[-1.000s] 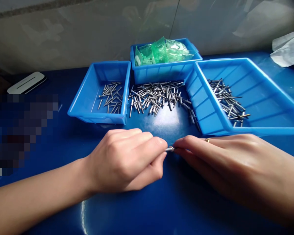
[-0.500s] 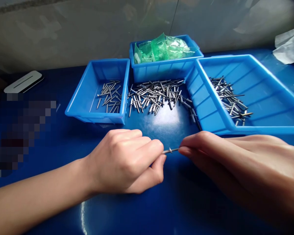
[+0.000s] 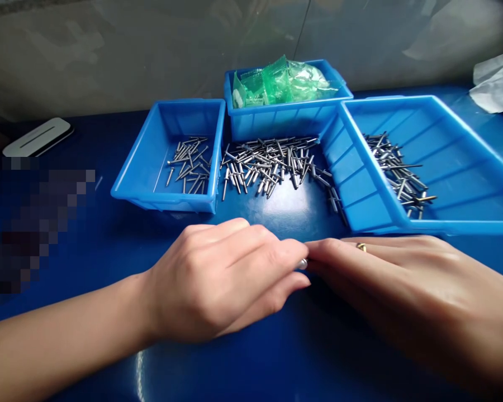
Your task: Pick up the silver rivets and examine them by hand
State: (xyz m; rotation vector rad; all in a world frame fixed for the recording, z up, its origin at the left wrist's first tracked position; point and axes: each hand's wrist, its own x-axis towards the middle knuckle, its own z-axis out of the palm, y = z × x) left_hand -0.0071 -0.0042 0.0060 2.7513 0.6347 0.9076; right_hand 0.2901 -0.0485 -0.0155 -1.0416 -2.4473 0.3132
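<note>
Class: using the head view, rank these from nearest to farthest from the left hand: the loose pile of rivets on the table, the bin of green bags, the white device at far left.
From the left hand:
1. Loose pile of rivets, just ahead, between the bins.
2. Bin of green bags, behind that pile.
3. White device, far left edge.

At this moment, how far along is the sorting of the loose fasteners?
Done: screws lie in the left bin, and longer metal pieces in the right tray. In hand: the left hand and right hand pinch one small metal piece between them. Left: a sizeable loose pile on the table.
</note>
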